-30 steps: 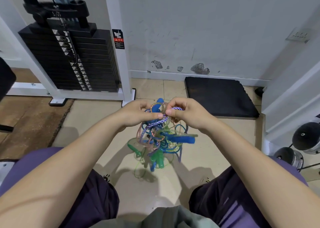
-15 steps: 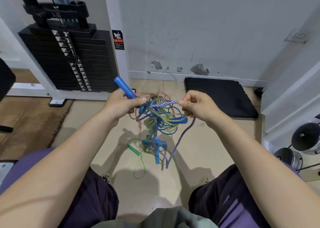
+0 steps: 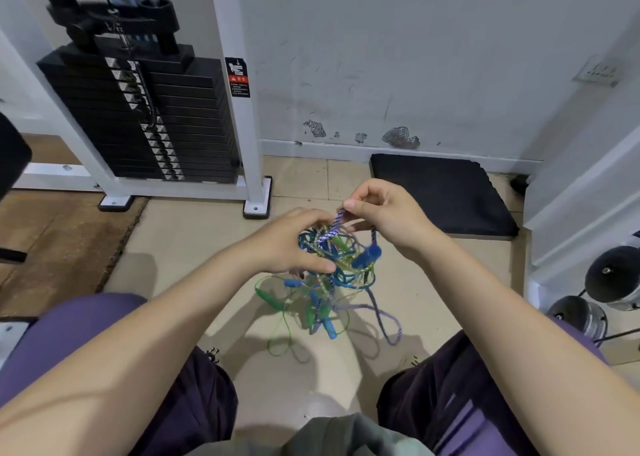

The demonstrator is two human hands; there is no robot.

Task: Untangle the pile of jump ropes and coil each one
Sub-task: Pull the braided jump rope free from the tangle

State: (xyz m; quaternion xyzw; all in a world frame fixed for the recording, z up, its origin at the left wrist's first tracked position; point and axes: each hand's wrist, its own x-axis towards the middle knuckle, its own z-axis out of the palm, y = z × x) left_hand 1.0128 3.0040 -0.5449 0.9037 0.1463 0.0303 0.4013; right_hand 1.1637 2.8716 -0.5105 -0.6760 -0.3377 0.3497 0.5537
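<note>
Tangle of jump ropes (image 3: 329,268) held up between the knees, one braided strand being teased out.

The right hand (image 3: 388,216) pinches the purple-and-white braided rope (image 3: 327,236) between thumb and forefinger just above the knot, while the left hand (image 3: 287,244) has its fingers curled into the bundle's side, holding it; the lower loops and a blue handle (image 3: 367,256) hang above the tiled floor (image 3: 194,244). From where I stand, the sensible way is to follow that braided strand slowly, feeding slack through instead of tugging, since a hard pull would likely cinch the thin green cord (image 3: 277,338) tighter round it.
</note>
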